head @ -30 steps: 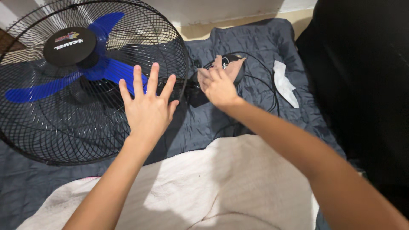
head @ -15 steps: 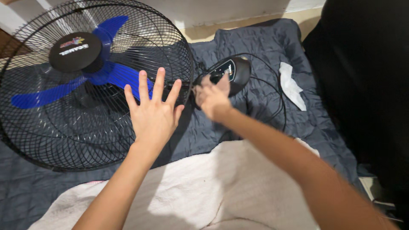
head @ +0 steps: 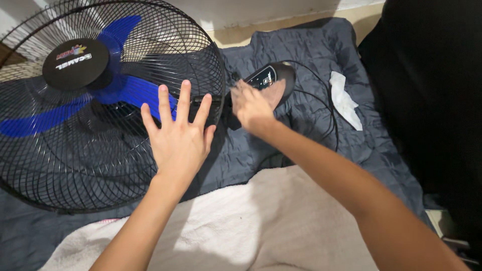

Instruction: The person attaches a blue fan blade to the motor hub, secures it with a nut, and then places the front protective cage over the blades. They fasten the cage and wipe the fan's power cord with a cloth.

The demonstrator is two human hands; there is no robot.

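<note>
The left hand [head: 178, 138] lies flat, palm down, fingers spread wide, pressing on the fan grille [head: 60, 165] near its right rim; its forearm stretches straight up from below. The right hand [head: 253, 108] is blurred, fingers loosely together, resting on the black control panel [head: 268, 75] just right of the grille. A cord [head: 329, 115] loops beyond it, beside a white tissue [head: 344, 98].

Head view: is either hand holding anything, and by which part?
The left hand grips nothing; it lies flat, fingers spread, on the fan's wire guard. The right hand rests on the black control housing; an actual grip cannot be told.
</note>
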